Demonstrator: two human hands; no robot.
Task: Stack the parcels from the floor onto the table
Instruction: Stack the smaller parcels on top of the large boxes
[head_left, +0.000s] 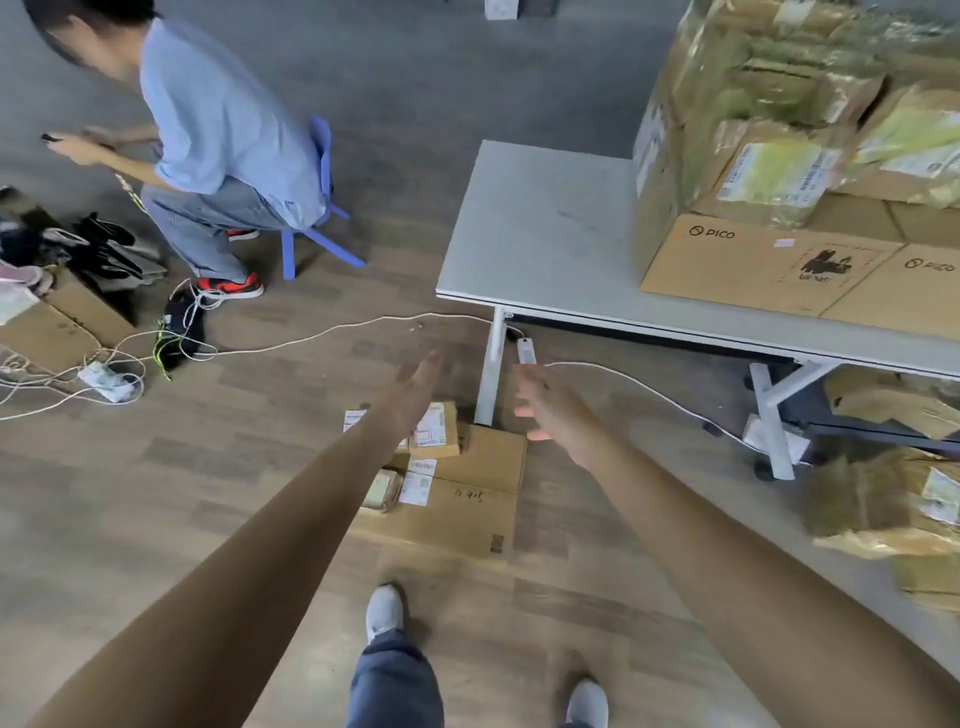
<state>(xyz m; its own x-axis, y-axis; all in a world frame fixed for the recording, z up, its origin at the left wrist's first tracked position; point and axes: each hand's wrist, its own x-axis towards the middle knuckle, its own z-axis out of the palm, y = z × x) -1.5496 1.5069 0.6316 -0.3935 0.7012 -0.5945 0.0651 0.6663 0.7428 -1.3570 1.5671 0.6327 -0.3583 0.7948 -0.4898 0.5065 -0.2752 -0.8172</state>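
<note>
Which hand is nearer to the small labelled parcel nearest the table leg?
Left. The left hand hovers over the small labelled parcel; the right hand is apart, to its right.

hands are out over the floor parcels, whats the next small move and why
Probably lower the left hand and right hand to the sides of the large cardboard box: both are open and empty, and it lies below, small parcels on top.

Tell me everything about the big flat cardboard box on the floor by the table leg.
The box is plain brown cardboard, closed, lying flat on the wood floor beside the white table leg. Its top carries handwriting, a white label and a small printed mark. Smaller parcels crowd its far left side.
</note>
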